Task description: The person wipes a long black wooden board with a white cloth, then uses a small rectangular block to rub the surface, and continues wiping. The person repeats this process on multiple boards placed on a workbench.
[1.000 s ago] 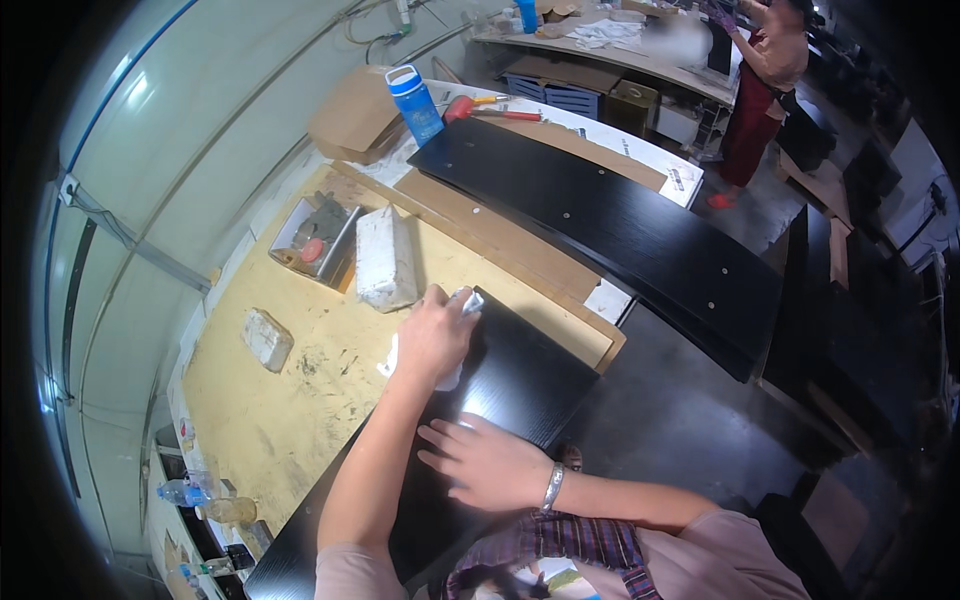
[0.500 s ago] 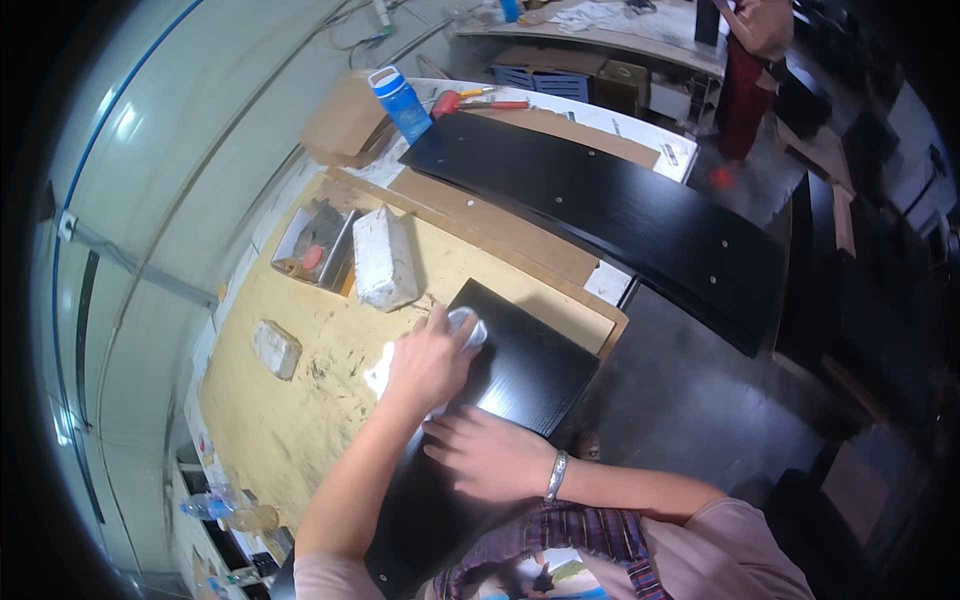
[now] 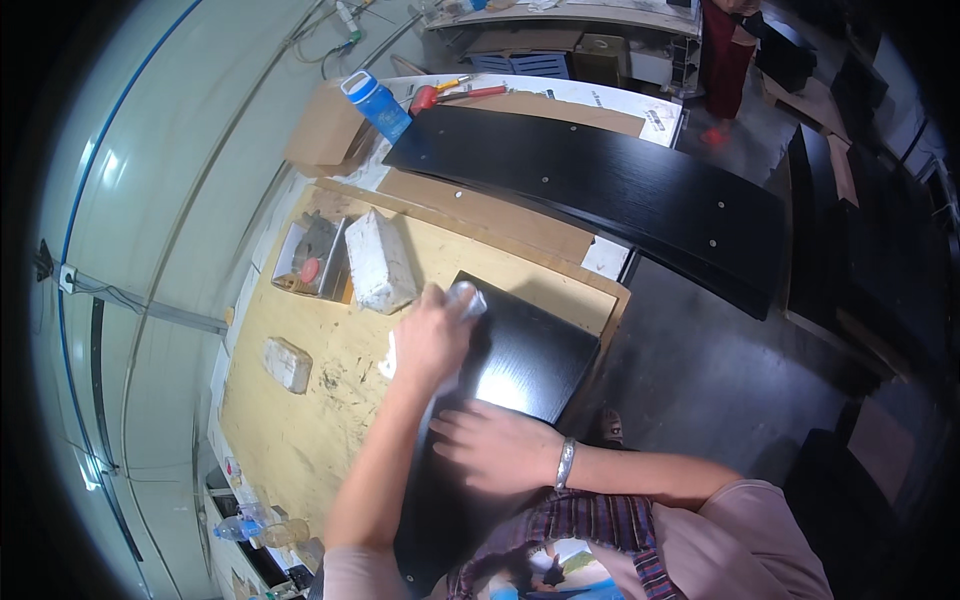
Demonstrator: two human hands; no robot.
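A black board point(image 3: 525, 345) with visible wood grain lies on the tan worktop point(image 3: 300, 430), running toward me. My left hand point(image 3: 432, 338) is closed on a white cloth point(image 3: 470, 297) and presses it along the board's left edge near its far corner. Part of the cloth hangs past that edge on the left, and the rest is hidden under my fingers. Closer to me, my right hand point(image 3: 495, 448) rests flat on the board, fingers stretched out to the left, holding nothing.
A white block point(image 3: 380, 262), a smaller block point(image 3: 287, 365) and an open box point(image 3: 312, 258) of bits sit left of the board. Beyond lie a long black panel point(image 3: 600, 185), a blue bottle point(image 3: 376, 106) and a red-handled tool point(image 3: 425, 98). Another person point(image 3: 725, 60) stands far right.
The view has shifted slightly. My left hand still grips the cloth at the board's left edge, with its knuckles a little higher. My right hand stays flat on the board.
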